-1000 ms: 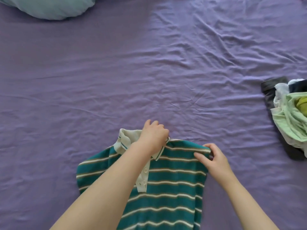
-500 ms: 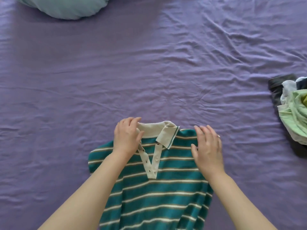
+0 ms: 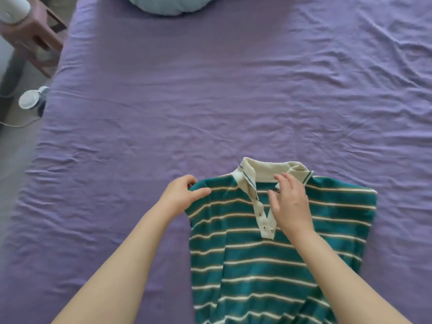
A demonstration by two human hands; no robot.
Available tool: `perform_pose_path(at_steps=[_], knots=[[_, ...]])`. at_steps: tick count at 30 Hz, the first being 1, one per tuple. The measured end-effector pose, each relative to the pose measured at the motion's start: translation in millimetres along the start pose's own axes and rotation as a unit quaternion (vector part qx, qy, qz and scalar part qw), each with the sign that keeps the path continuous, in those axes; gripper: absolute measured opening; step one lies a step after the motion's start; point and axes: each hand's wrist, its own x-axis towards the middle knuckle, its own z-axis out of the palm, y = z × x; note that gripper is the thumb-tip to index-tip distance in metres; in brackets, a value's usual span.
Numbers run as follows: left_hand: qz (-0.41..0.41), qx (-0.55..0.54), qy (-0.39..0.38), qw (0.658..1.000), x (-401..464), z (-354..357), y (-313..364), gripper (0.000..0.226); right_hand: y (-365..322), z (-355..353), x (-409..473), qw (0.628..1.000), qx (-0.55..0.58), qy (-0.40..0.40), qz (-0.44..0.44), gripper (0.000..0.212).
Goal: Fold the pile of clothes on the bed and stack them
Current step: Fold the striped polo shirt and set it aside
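Observation:
A teal polo shirt [image 3: 261, 258] with cream and brown stripes lies face up on the purple bed sheet [image 3: 210, 101], its cream collar pointing away from me. My left hand [image 3: 182, 196] pinches the shirt's left shoulder edge between thumb and fingers. My right hand [image 3: 288, 202] lies over the chest just right of the button placket, fingers spread and straight, fingertips at the collar's base. The shirt's lower part runs out of the frame's bottom edge. The pile of other clothes is out of view.
A pale blue pillow [image 3: 170, 4] lies at the bed's far edge. Left of the bed stand a wooden piece of furniture [image 3: 35, 36] and a small white round device [image 3: 30, 100] with a cord on the floor.
The view has swung left, so the clothes pile at the right is gone. My left hand moved from the collar out to the left shoulder edge. My right hand shifted from the right shoulder inward to the collar.

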Motion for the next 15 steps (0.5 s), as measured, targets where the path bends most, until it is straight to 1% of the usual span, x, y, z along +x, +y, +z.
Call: perform_pose_path(at_steps=[2, 4, 6, 7, 9, 12, 13, 15], knots=[[-0.017, 0.069, 0.057, 0.996, 1.4, -8.0, -1.0, 0.033, 5.2, -4.3, 2.7, 1.000, -0.025, -0.013, -0.002, 0.044], [-0.010, 0.158, 0.083, 0.984, 3.9, -8.2, 3.1, 0.032, 8.7, -4.8, 1.4, 0.999, -0.052, -0.015, -0.007, 0.044], [0.033, 0.224, 0.098, 0.969, 6.5, 1.6, 12.6, 0.035, 7.9, -2.9, 1.1, 0.998, -0.054, -0.012, -0.016, 0.045], [0.061, 0.237, 0.114, 0.963, 7.2, 9.0, 19.0, 0.036, 4.8, -0.7, 2.1, 0.998, -0.047, -0.013, -0.027, 0.046], [0.123, 0.218, 0.147, 0.957, 8.7, 23.8, 34.4, 0.028, -7.3, 7.0, 6.3, 0.997, -0.032, -0.021, -0.065, 0.051], [0.182, 0.142, 0.138, 0.963, 10.5, 42.9, 56.5, 0.023, -29.0, 21.4, 18.3, 0.994, -0.021, -0.025, -0.100, 0.054], [0.191, 0.125, 0.134, 0.964, 10.6, 48.1, 62.6, 0.023, -33.5, 24.4, 23.2, 0.995, -0.026, -0.021, -0.097, 0.050], [0.184, 0.099, 0.124, 0.970, 9.8, 55.4, 71.5, 0.023, -35.5, 25.9, 32.3, 0.996, -0.029, 0.001, -0.082, 0.032]])
